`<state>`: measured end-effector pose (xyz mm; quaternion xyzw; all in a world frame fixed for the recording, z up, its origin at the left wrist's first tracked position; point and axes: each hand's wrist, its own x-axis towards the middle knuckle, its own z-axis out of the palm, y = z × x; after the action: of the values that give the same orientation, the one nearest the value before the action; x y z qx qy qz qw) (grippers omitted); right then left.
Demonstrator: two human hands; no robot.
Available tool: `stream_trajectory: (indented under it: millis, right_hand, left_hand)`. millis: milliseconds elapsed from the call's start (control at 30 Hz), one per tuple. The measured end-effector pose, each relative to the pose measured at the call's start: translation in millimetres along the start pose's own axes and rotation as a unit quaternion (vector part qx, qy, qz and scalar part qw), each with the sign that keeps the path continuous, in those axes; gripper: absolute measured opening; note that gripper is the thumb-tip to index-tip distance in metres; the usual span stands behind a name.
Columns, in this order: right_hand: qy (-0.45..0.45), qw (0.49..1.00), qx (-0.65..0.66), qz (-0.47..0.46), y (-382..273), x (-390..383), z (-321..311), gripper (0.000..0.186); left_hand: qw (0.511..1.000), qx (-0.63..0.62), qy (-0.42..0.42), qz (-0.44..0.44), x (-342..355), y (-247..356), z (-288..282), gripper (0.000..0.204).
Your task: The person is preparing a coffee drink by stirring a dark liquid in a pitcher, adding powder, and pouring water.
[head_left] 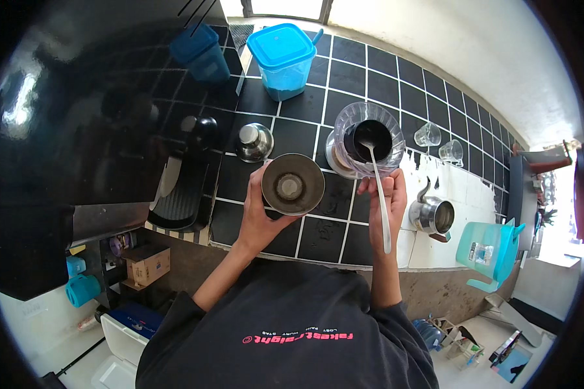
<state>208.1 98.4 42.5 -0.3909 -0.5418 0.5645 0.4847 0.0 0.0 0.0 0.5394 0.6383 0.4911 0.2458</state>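
My left hand grips a steel tumbler, seen from above with its hollow inside facing me. A steel shaker top stands just behind it. My right hand is closed at the front of a clear ribbed vessel holding something dark. A long white-handled spoon rests in the vessel, its handle crossing over my right hand. A silvery round object shows partly hidden under the vessel's left side.
A blue-lidded container stands at the back of the black tiled counter. To the right are two small glasses, a steel kettle and a turquoise pitcher. A black tray lies left, beside a glossy dark panel.
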Motion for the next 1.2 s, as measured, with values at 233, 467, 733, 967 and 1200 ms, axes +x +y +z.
stream_trajectory:
  millis: [233,467,733,967,1200]
  right_hand:
    - [0.013,1.000,-0.004,0.014,-9,3,-9,0.030]
    - [-0.014,0.998,0.050,-0.031,-46,-1,-9,0.036]
    - [-0.060,0.996,0.062,-0.019,-117,-7,3,0.028]
    - [-0.160,0.982,0.097,0.036,-118,-14,23,0.035]
    - [-0.221,0.974,0.039,0.028,-92,-18,34,0.036]
  left_hand:
    - [1.000,-0.005,0.009,0.012,5,-3,5,0.097]
    - [0.999,-0.031,0.015,0.002,3,-3,6,0.096]
    - [0.999,-0.033,0.024,0.013,2,-2,5,0.096]
    - [0.996,-0.068,0.016,0.052,0,-8,-6,0.110]
    - [0.957,-0.138,0.179,0.184,6,25,-65,0.107]
